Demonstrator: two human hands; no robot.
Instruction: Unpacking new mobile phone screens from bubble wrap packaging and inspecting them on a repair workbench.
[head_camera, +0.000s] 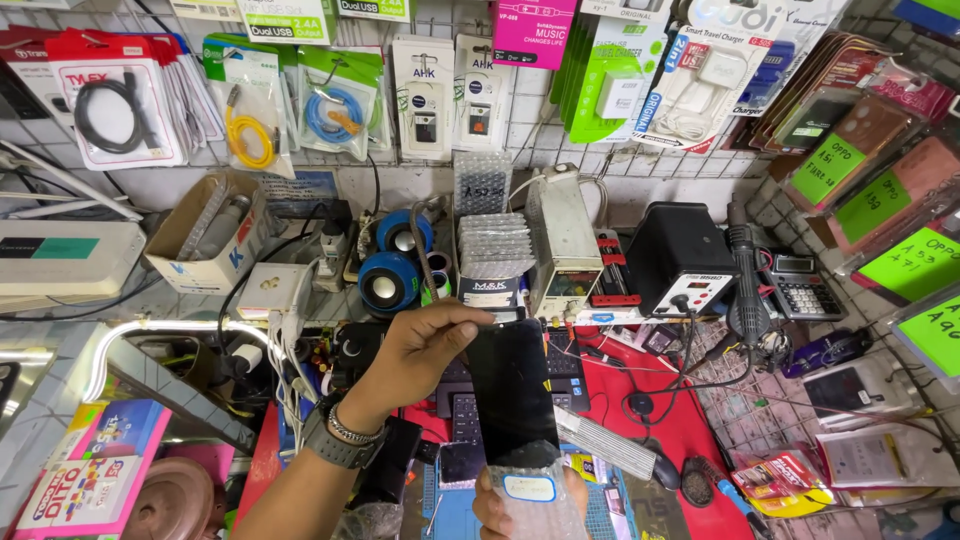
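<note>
Here both hands (425, 350) grip black phone screen (512, 392) upright.

white cable blister packs (250, 100) hang upper left; green tags (875, 205) right; pink box (85, 475) lower left.

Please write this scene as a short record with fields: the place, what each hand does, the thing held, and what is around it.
place: crowded repair bench with a red mat, packaged cables and chargers hanging on the wall behind
left hand: left hand, wrist with watch and bracelet, pinches the top edge of the black panel
right hand: right hand, low in the picture, grips the bubble-wrap sleeve
held thing: black panel, flat and glossy, upright, its lower end inside the bubble-wrap sleeve
behind: blue speakers, black station with display, calculator
</note>
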